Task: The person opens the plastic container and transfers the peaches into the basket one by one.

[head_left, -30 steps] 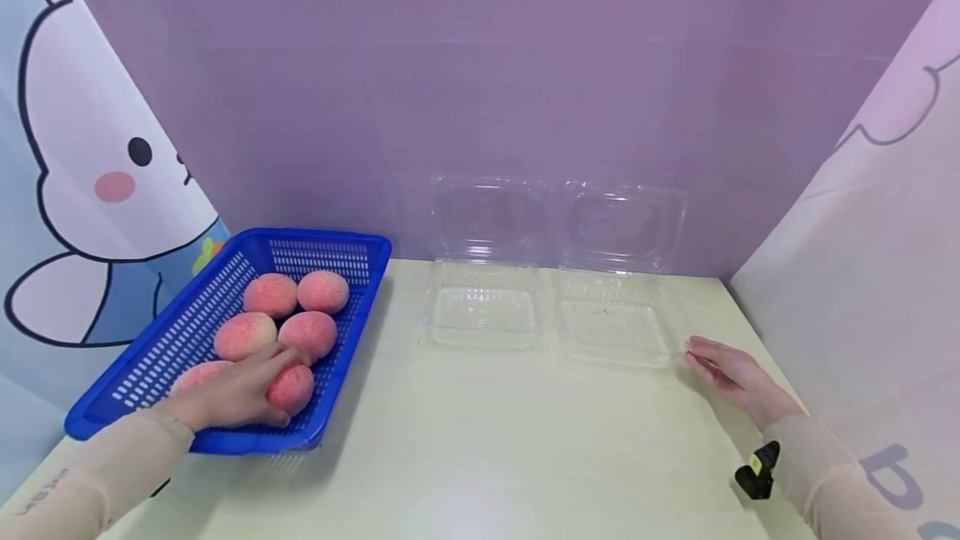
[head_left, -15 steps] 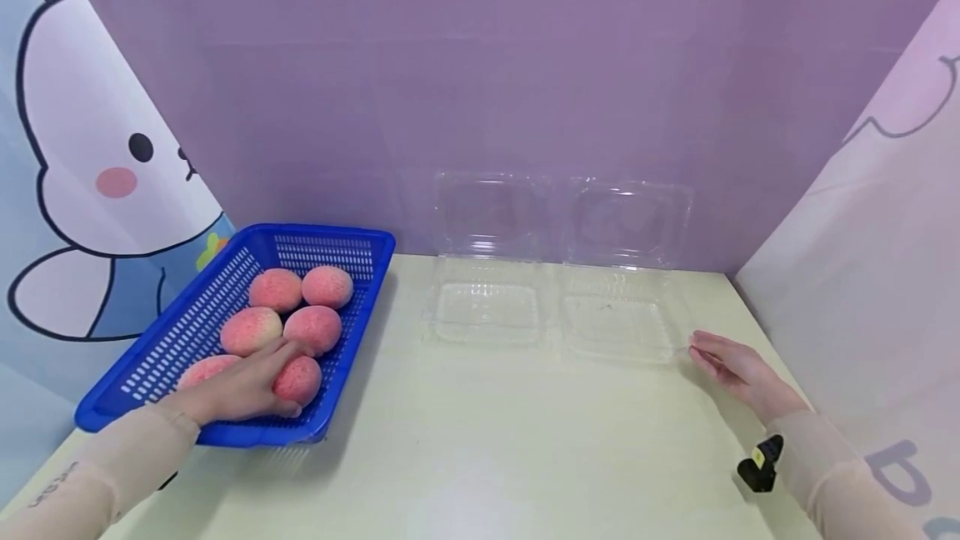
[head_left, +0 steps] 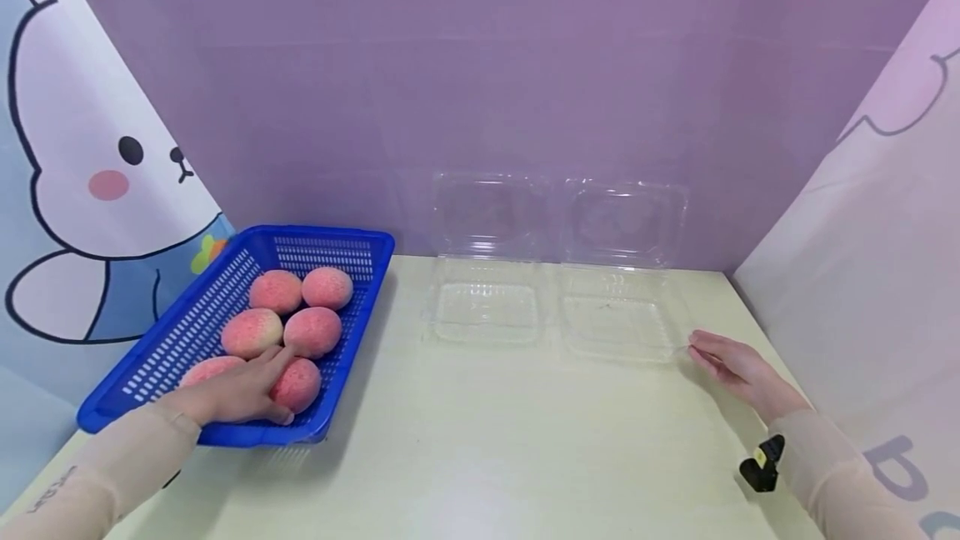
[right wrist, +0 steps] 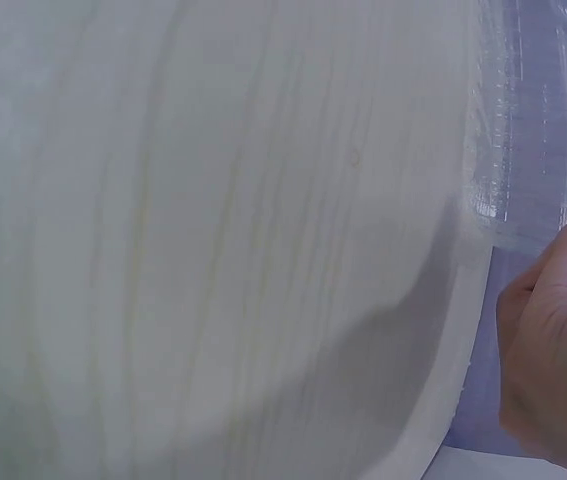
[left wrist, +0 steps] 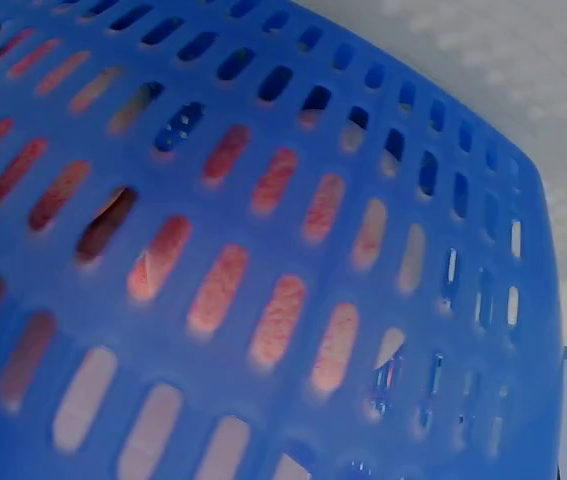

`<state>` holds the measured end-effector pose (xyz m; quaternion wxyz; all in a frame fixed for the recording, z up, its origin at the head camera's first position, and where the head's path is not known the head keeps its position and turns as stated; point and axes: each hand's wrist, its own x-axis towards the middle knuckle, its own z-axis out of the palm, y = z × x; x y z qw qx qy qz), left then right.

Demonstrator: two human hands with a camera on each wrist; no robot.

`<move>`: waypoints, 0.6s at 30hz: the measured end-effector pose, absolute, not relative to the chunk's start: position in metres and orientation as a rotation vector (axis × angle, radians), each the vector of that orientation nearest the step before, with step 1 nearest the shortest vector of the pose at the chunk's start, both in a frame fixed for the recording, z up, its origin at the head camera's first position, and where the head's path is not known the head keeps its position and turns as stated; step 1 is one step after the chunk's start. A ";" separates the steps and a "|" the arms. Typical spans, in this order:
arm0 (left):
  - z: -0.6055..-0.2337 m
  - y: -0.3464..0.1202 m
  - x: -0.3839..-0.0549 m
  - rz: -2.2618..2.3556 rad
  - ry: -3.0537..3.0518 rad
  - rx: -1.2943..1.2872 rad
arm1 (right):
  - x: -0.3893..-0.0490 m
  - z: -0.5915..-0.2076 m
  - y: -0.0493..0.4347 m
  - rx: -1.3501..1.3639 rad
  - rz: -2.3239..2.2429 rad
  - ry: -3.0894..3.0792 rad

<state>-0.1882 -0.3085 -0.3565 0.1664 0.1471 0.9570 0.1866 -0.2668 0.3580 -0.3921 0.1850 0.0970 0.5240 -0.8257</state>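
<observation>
In the head view, my left hand [head_left: 238, 390] reaches into a blue plastic basket [head_left: 358, 315]. Its thumb and fingers grip the front-right peach [head_left: 302, 386]. Several other pinkish peaches [head_left: 312, 332] lie behind and beside the hand. Through the slots of the basket wall [left wrist: 343, 250], the left wrist view shows bits of peach; the hand is mostly hidden there. At the right, my right hand [head_left: 738, 369] pinches the near-right corner of a clear clamshell container [head_left: 615, 327]. That container stands with its lid [head_left: 626, 223] raised. The right wrist view has this hand [right wrist: 553, 330] at its right edge.
A second clear clamshell container [head_left: 486, 315], lid up, stands to the left of the first. Both lids are near the purple backdrop [head_left: 480, 65]. Printed cloth panels [head_left: 862, 240] flank the pale table [head_left: 465, 440]. A black device [head_left: 761, 465] is at the right wrist.
The left hand stays at the same peach, its fingers shifting slightly around it. My right hand holds its place at the container corner. The head view shifts a little.
</observation>
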 end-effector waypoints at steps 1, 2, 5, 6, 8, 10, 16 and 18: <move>-0.356 -0.308 -0.189 0.526 2.731 0.413 | -0.267 -0.392 0.358 0.269 -2.326 1.481; -0.356 -0.308 -0.189 0.520 2.735 0.414 | -0.267 -0.392 0.357 0.264 -2.327 1.480; -0.356 -0.307 -0.187 0.513 2.733 0.400 | -0.266 -0.392 0.357 0.254 -2.331 1.475; -0.355 -0.306 -0.187 0.509 2.729 0.392 | -0.266 -0.392 0.357 0.250 -2.336 1.471; -0.355 -0.305 -0.185 0.497 2.717 0.368 | -0.264 -0.393 0.357 0.243 -2.349 1.450; -0.354 -0.304 -0.183 0.481 2.708 0.352 | -0.262 -0.393 0.358 0.239 -2.353 1.450; -0.344 -0.302 -0.178 0.482 2.726 0.375 | -0.258 -0.392 0.359 0.217 -2.314 1.545; -0.337 -0.302 -0.176 0.483 2.728 0.356 | -0.258 -0.390 0.360 0.241 -2.280 1.626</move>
